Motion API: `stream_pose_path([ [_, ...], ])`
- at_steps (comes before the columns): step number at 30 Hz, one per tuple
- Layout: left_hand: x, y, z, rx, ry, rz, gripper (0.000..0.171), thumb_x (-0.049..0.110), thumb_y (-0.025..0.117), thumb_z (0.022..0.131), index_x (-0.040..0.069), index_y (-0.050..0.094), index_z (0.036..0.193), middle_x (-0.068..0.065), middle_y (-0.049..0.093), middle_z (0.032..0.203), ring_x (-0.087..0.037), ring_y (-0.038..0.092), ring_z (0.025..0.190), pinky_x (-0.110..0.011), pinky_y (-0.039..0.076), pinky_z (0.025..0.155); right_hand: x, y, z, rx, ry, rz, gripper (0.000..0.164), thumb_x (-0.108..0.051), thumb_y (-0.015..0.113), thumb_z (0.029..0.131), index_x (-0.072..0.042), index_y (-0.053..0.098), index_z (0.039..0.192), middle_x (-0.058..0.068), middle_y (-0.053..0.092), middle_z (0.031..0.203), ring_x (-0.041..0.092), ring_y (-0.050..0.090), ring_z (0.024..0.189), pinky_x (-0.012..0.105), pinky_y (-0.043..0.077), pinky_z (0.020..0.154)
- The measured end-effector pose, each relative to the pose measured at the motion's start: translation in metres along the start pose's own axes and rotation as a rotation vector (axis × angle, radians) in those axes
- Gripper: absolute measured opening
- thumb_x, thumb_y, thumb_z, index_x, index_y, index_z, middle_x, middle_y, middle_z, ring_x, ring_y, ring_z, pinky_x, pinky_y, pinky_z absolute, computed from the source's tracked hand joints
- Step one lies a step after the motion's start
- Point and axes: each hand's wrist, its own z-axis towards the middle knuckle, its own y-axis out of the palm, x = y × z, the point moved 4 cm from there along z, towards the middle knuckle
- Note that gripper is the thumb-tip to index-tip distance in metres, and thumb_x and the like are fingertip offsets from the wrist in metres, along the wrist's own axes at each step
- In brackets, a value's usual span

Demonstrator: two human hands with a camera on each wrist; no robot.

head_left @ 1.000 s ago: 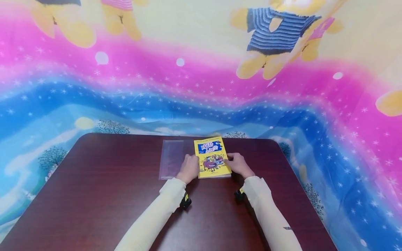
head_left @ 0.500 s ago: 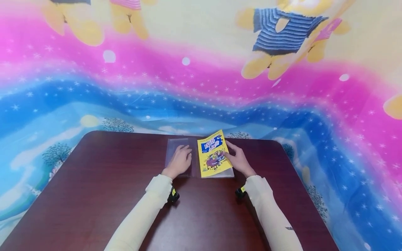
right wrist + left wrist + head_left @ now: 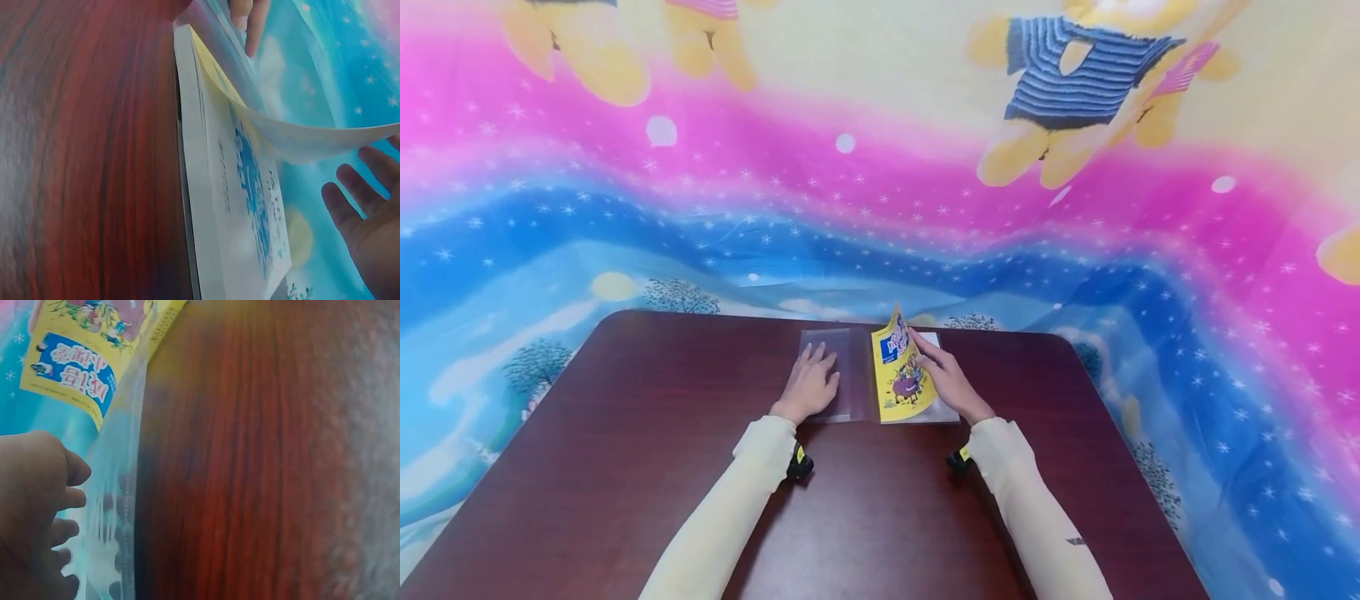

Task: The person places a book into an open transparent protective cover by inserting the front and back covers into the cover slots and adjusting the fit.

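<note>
In the head view we see the left forearm (image 3: 711, 512) and the right forearm (image 3: 1037, 504), both in cream sleeves, rising from the bottom edge and converging toward the centre. Near the middle of the frame we find the left hand (image 3: 808, 383) palm down, fingers straight and spread, pointing up and to the right. Right of it we see the right hand (image 3: 953, 382) angled up and left, thumb and fingers set in a pinch. In the left wrist view we see the left hand along the lower left edge; in the right wrist view, the right hand occupies the lower right, fingers slightly fanned.
</note>
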Motion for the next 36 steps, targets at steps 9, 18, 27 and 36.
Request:
stream_pose_path([
  [9,-0.006,0.012,0.005,-0.033,0.011,-0.011,0.055,0.022,0.049,0.107,0.0,0.038,0.156,-0.026,0.02,0.166,-0.047,0.008,0.155,-0.063,0.011,0.123,-0.016,0.017,0.011,-0.107,-0.056,0.104,0.06,-0.016,0.047,0.108,-0.021,0.024,0.163,0.011,0.027,0.167,0.048,0.053,0.131,0.06,0.049,0.102],
  [18,-0.012,0.021,0.01,-0.114,-0.021,-0.028,0.057,0.023,0.046,0.106,0.001,0.033,0.158,-0.027,0.013,0.167,-0.047,0.005,0.155,-0.06,0.006,0.125,-0.027,0.036,0.02,-0.108,-0.089,-0.121,0.058,-0.027,0.057,0.105,-0.022,0.037,0.159,0.006,0.025,0.169,0.033,0.023,0.154,0.061,0.025,0.12],
  [27,-0.008,0.016,0.014,-0.121,-0.016,-0.002,0.057,0.025,0.047,0.107,0.002,0.035,0.157,-0.026,0.016,0.167,-0.047,0.008,0.155,-0.06,0.011,0.125,-0.033,0.054,0.028,-0.194,-0.153,-0.403,0.05,-0.024,0.034,0.109,-0.018,0.039,0.158,0.01,0.019,0.17,0.036,0.012,0.157,0.061,0.013,0.124],
  [36,-0.016,0.023,0.017,-0.158,-0.027,-0.022,0.059,0.029,0.045,0.107,0.005,0.031,0.159,-0.023,0.01,0.168,-0.044,0.003,0.156,-0.058,0.006,0.126,-0.025,0.066,0.033,-0.234,-0.159,-0.552,0.058,-0.031,0.053,0.104,-0.007,0.041,0.156,0.015,0.026,0.167,0.038,0.015,0.156,0.056,0.017,0.125],
])
